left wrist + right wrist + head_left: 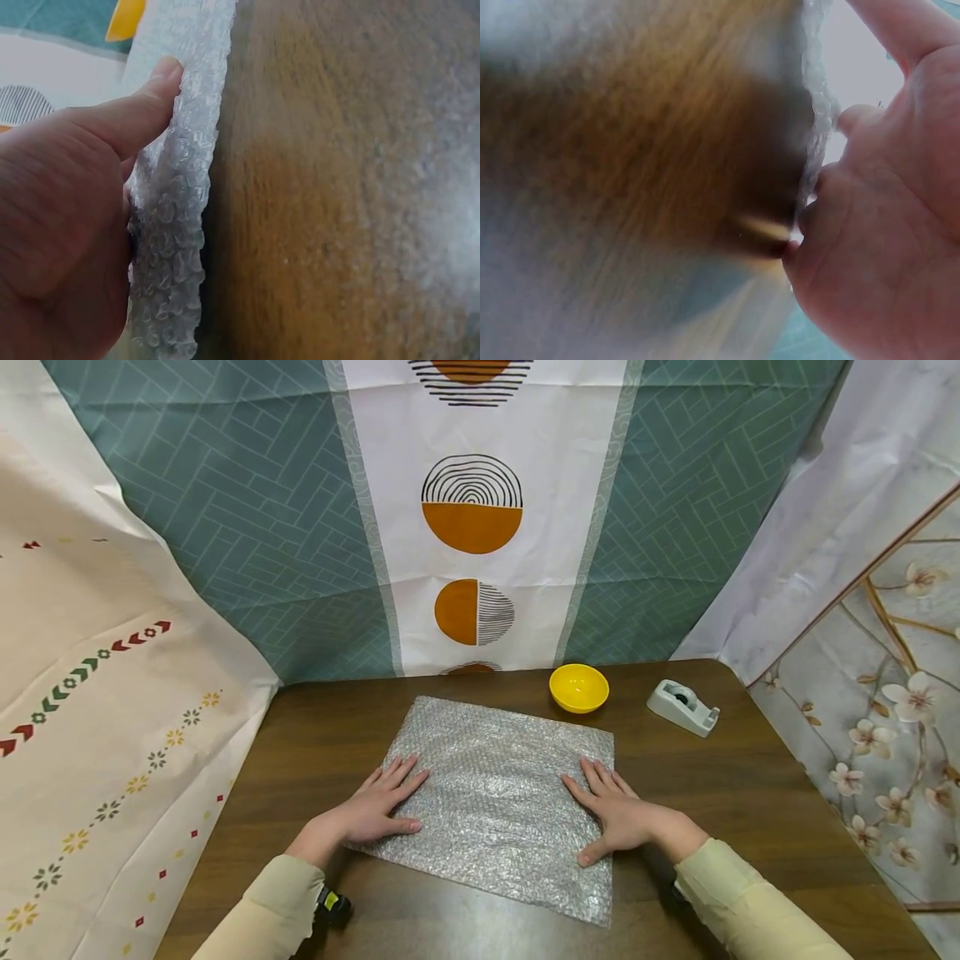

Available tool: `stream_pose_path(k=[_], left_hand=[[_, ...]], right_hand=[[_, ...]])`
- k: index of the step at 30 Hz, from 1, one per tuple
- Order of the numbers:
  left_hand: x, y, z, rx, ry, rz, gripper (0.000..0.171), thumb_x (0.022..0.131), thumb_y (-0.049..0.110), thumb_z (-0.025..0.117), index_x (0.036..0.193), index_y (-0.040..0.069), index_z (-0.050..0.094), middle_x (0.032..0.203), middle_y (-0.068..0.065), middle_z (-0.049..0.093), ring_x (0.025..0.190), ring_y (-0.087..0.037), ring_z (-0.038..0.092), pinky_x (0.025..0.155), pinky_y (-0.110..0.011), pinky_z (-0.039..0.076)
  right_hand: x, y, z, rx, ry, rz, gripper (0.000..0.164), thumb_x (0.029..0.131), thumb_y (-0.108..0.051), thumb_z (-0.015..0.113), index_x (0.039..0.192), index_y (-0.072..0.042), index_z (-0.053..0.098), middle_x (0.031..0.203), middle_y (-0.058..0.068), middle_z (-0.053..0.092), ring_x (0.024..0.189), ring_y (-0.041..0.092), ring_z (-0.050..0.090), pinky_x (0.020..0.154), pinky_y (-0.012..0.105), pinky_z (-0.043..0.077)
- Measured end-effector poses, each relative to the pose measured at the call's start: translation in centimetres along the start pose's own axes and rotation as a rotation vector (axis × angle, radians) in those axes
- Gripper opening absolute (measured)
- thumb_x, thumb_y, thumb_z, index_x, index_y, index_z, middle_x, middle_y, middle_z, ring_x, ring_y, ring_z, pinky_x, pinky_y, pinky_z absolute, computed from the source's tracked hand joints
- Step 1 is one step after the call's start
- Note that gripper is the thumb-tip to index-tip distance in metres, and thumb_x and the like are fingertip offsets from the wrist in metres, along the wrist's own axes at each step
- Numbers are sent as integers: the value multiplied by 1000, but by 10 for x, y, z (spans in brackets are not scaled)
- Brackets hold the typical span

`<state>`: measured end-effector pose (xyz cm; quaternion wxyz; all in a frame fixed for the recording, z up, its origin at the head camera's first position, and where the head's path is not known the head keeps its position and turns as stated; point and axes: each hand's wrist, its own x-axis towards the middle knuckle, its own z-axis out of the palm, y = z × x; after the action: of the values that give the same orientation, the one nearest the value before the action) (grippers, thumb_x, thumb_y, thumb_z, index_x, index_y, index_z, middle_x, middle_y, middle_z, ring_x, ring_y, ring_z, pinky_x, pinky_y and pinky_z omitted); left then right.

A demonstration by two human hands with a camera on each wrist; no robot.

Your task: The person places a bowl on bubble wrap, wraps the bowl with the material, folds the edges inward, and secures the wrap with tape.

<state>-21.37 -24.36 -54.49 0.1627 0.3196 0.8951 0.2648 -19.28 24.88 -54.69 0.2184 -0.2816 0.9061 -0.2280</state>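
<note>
Now, both hands are out on the bubble wrap (491, 806), and look how wide they are! Left hand (382, 810) on the left edge, fingers spread and pointing far, thumb laid out toward the middle of the sheet. Right hand (615, 814) matches it over on the right edge, fingers fanned, thumb angled to the near side, gripping nothing. Between them the wrap lies flat in the middle of the brown table (757, 802), set at a slant, its near right corner reaching closest to the person, its far left corner pushed deepest. From the left wrist, there's the thumb against the bubbly edge; from the right wrist, the sheet's rim runs just beside the fingers. Out far, just past the far right corner of the wrap, sits the yellow bowl (579, 689), upright, and right of that, well apart, the white tape dispenser (682, 707). Pale sleeves (262, 902) frame the near side!
</note>
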Motion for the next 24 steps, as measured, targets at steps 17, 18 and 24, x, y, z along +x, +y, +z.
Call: stream_pose_path(k=[17,18,24], left_hand=[[-9,-11,10,93,-14,-74,100,95,70,66,172,21,25,179,-15,4,163,-42,2,125,-69,10],[-10,-11,10,92,-11,-76,100,95,70,66,172,21,25,179,-14,4,164,-42,2,125,-68,11],[-18,-6,8,120,5,-92,100,94,69,67,172,20,27,179,-18,8,162,-46,6,123,-70,14]], right_hand=[[12,-22,-34,12,-19,-29,119,78,-40,96,170,-8,28,175,31,-6,157,57,-11,122,75,2],[14,-24,-34,1,-19,-31,118,79,-40,96,170,-8,28,174,31,-4,157,58,-10,122,74,2],[24,-43,-34,-66,-1,-34,102,91,-55,82,169,-12,33,175,30,3,159,56,-3,125,71,4]])
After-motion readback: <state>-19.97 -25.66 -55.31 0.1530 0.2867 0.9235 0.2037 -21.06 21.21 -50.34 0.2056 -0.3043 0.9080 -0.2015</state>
